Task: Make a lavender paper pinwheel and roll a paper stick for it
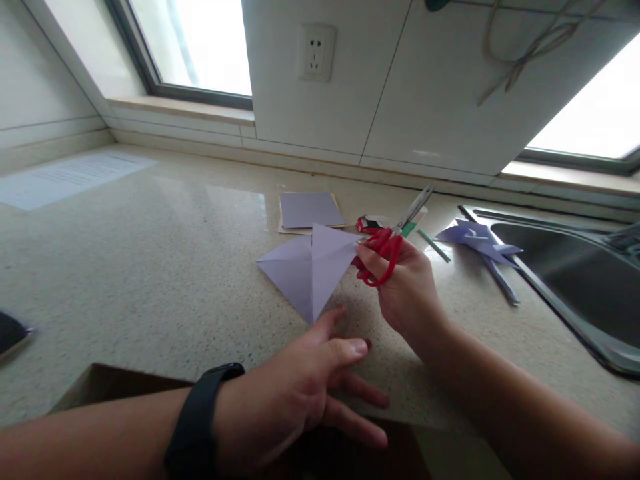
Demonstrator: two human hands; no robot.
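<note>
Right grip pinches pale lilac paper, creased, with pointed corners.

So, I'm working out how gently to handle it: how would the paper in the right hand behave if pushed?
The paper is probably very light, as it looks like one thin sheet. It would likely bend easily, though its faint creases may stiffen it a little. Pinched near one corner by the right hand, it might swivel if nudged.

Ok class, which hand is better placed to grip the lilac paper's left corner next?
Probably the left hand: it is open, holds nothing visible and is near the lilac paper. The right hand holds the red scissors and the paper's right corner.
</note>
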